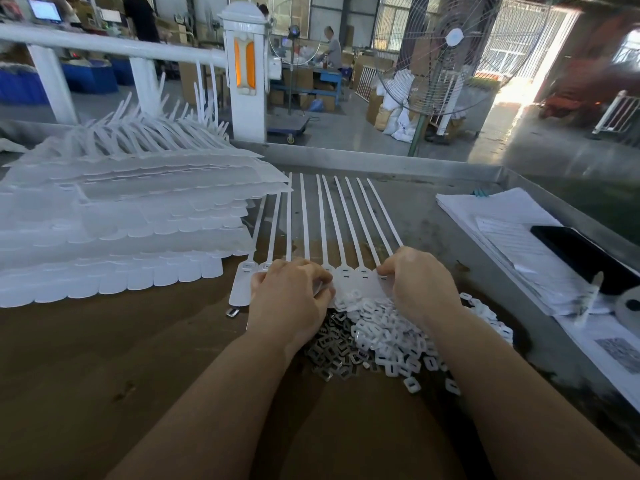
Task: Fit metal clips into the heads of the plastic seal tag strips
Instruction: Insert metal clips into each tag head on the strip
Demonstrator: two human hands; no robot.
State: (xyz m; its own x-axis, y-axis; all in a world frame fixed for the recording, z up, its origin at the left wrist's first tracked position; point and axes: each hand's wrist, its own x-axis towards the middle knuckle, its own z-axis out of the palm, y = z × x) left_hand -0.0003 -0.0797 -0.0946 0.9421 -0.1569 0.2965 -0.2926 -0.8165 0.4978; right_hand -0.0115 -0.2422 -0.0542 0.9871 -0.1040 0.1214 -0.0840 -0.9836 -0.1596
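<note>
A row of joined white seal tag strips (323,220) lies flat in front of me, tails pointing away, slotted heads (353,271) nearest me. My left hand (291,296) rests curled on the heads at the left, fingertips pinched together; what they hold is hidden. My right hand (419,282) presses its fingertips on the rightmost head. Just below the hands lies a heap of grey metal clips (332,355) and, to its right, a heap of white plastic caps (391,337). One stray metal clip (232,311) lies beside the leftmost tag.
Tall stacks of white strip sheets (121,230) fill the left of the table (86,358). Papers (512,237), a black phone (581,258) and a tape roll (628,306) sit at the right. A raised metal rim (381,161) bounds the far edge. A fan (446,53) stands beyond.
</note>
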